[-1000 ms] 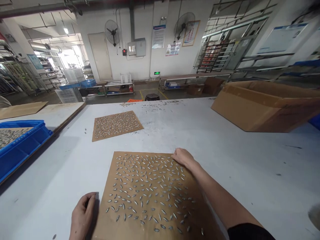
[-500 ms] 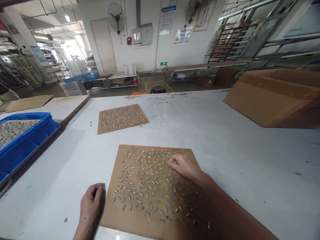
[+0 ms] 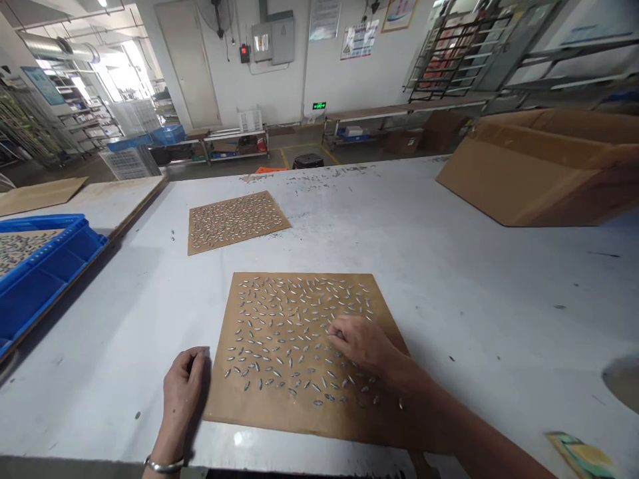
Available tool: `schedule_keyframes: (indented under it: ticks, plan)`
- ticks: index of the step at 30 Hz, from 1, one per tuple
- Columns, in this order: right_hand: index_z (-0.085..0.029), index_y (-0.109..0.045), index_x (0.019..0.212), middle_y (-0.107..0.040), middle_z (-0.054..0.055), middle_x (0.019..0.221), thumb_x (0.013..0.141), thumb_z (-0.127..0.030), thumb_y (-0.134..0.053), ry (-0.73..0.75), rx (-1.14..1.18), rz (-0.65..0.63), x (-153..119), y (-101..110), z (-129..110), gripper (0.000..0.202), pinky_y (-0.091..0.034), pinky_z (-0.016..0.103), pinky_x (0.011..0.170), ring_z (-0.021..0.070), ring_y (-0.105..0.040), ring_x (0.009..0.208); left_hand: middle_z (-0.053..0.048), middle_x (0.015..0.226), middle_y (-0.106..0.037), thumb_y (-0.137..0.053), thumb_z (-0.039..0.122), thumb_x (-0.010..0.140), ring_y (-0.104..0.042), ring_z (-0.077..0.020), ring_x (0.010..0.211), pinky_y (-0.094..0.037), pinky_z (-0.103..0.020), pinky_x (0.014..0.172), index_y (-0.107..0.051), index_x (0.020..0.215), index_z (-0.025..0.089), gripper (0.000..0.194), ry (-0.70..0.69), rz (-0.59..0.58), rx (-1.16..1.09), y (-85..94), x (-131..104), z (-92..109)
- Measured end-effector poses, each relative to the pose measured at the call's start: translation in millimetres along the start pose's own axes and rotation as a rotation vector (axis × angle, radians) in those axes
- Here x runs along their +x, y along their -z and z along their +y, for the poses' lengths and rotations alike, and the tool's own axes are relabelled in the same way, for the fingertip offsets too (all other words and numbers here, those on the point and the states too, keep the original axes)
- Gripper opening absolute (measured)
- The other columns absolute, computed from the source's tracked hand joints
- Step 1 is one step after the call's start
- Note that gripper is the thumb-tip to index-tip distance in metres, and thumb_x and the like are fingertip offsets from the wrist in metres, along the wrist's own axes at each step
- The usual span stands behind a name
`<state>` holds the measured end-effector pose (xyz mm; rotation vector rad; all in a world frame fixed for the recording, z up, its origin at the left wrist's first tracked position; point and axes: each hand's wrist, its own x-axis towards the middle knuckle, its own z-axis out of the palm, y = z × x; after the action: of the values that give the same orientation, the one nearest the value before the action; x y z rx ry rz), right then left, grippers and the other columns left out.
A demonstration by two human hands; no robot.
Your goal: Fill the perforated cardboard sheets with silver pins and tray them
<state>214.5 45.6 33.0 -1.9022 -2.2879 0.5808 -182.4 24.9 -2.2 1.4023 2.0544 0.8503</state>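
A brown cardboard sheet (image 3: pixel 259 403) lies on the white table in front of me, covered with many small spindle-shaped metal pieces (image 3: pixel 291 362) set apart at various angles. Over the right half of the sheet is my right hand (image 3: pixel 360 340), its fingers closed in a pinch just above the pieces. What the fingertips hold, if anything, is too small to make out. Beside the sheet's left edge, my left hand (image 3: pixel 182 379) rests on the table with curled fingers and the thumb against the index finger. The inside of that hand is hidden.
A second cardboard sheet (image 3: pixel 234 223) with similar pieces lies farther back. On the left is a blue tray (image 3: pixel 60 266) of pieces. A large cardboard box (image 3: pixel 519 169) stands at the back right. A colourful packet (image 3: pixel 582 456) and a partly visible round object (image 3: pixel 622 382) lie at right.
The view has tilted downward, bringing the table's front edge and the packet into sight. My right hand has come nearer along the sheet. My left hand keeps its place beside it.
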Motion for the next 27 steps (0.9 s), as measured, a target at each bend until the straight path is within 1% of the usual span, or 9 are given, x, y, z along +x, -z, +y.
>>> schedule_keyframes:
  ticks: [5, 9, 12, 14, 17, 20, 22, 24, 27]
  plan:
    - [-0.018, -0.063, 0.075, -0.069, 0.005, 0.083, 0.090, -0.012, -0.054, -0.096, -0.082, 0.018, 9.3, -12.5, -10.2, 0.019, -0.027, 0.031, 0.066, 0.0171, -0.059, 0.078, -0.009, 0.105, -0.078, -0.055, 0.060, 0.082, -0.070, -0.0292, 0.096, -0.054, -0.040, 0.089, -0.074, 0.095, 0.021, 0.046, -0.032, 0.006, -0.026, -3.7, 0.2, -7.6]
    - [-0.017, -0.063, 0.072, -0.070, 0.007, 0.080, 0.091, -0.013, -0.052, -0.162, -0.131, 0.018, 13.8, -21.2, -16.9, 0.023, -0.021, 0.033, 0.062, 0.0188, -0.060, 0.074, -0.009, 0.101, -0.079, -0.055, 0.058, 0.083, -0.071, -0.0285, 0.093, -0.054, -0.039, 0.087, -0.075, 0.095, 0.021, 0.043, -0.065, 0.020, -0.041, -7.7, 1.3, -14.1]
    - [-0.018, -0.063, 0.073, -0.071, 0.008, 0.081, 0.093, -0.013, -0.049, -0.195, -0.151, 0.014, 13.7, -30.7, -16.1, 0.025, -0.023, 0.032, 0.062, 0.0194, -0.062, 0.075, -0.008, 0.099, -0.079, -0.053, 0.055, 0.086, -0.071, -0.0273, 0.091, -0.055, -0.038, 0.085, -0.074, 0.095, 0.022, 0.040, -0.090, 0.017, -0.050, -9.3, -0.1, -15.3]
    - [-0.018, -0.063, 0.073, -0.070, 0.008, 0.081, 0.093, -0.014, -0.049, -0.181, -0.143, 0.018, 13.6, -32.9, -12.6, 0.025, -0.026, 0.031, 0.063, 0.0195, -0.062, 0.076, -0.008, 0.097, -0.078, -0.052, 0.055, 0.087, -0.071, -0.0269, 0.090, -0.055, -0.038, 0.084, -0.074, 0.093, 0.022, 0.040, -0.097, 0.013, -0.057, -9.9, -1.6, -15.1]
    - [-0.019, -0.061, 0.072, -0.068, 0.006, 0.082, 0.093, -0.017, -0.048, -0.127, -0.102, 0.053, 17.0, -23.0, -7.1, 0.025, -0.029, 0.030, 0.066, 0.0188, -0.060, 0.077, -0.008, 0.097, -0.078, -0.051, 0.055, 0.088, -0.070, -0.0269, 0.090, -0.055, -0.038, 0.084, -0.074, 0.091, 0.022, 0.040, -0.095, 0.011, -0.067, -10.6, -3.6, -15.0]
    - [-0.020, -0.055, 0.068, -0.064, 0.004, 0.076, 0.094, -0.018, -0.046, -0.090, -0.081, 0.112, 30.0, -0.9, -7.5, 0.029, -0.028, 0.030, 0.064, 0.0168, -0.055, 0.071, -0.008, 0.095, -0.077, -0.052, 0.054, 0.088, -0.070, -0.0270, 0.089, -0.055, -0.039, 0.083, -0.074, 0.090, 0.022, 0.039, -0.099, 0.015, -0.077, -11.3, -5.0, -15.4]
    - [-0.020, -0.053, 0.066, -0.062, 0.004, 0.073, 0.095, -0.018, -0.045, -0.059, -0.085, 0.146, 46.0, 12.5, -12.8, 0.030, -0.026, 0.031, 0.062, 0.0161, -0.051, 0.066, -0.008, 0.094, -0.077, -0.052, 0.053, 0.088, -0.070, -0.0268, 0.088, -0.055, -0.039, 0.082, -0.074, 0.089, 0.022, 0.039, -0.107, 0.027, -0.081, -11.8, -5.7, -15.6]
    - [-0.019, -0.054, 0.068, -0.063, 0.004, 0.074, 0.094, -0.016, -0.045, -0.014, -0.076, 0.147, 67.5, 19.5, -21.2, 0.028, -0.024, 0.031, 0.060, 0.0156, -0.050, 0.065, -0.008, 0.093, -0.077, -0.052, 0.053, 0.089, -0.070, -0.0264, 0.086, -0.055, -0.039, 0.081, -0.074, 0.088, 0.022, 0.038, -0.115, 0.036, -0.083, -12.2, -6.3, -15.5]
    - [-0.018, -0.063, 0.076, -0.067, 0.005, 0.082, 0.092, -0.014, -0.049, 0.052, -0.050, 0.081, 104.8, 16.8, -36.2, 0.021, -0.027, 0.028, 0.061, 0.0162, -0.056, 0.072, -0.007, 0.091, -0.076, -0.051, 0.052, 0.089, -0.070, -0.0259, 0.085, -0.055, -0.038, 0.080, -0.074, 0.088, 0.022, 0.037, -0.119, 0.039, -0.089, -12.6, -7.4, -15.3]
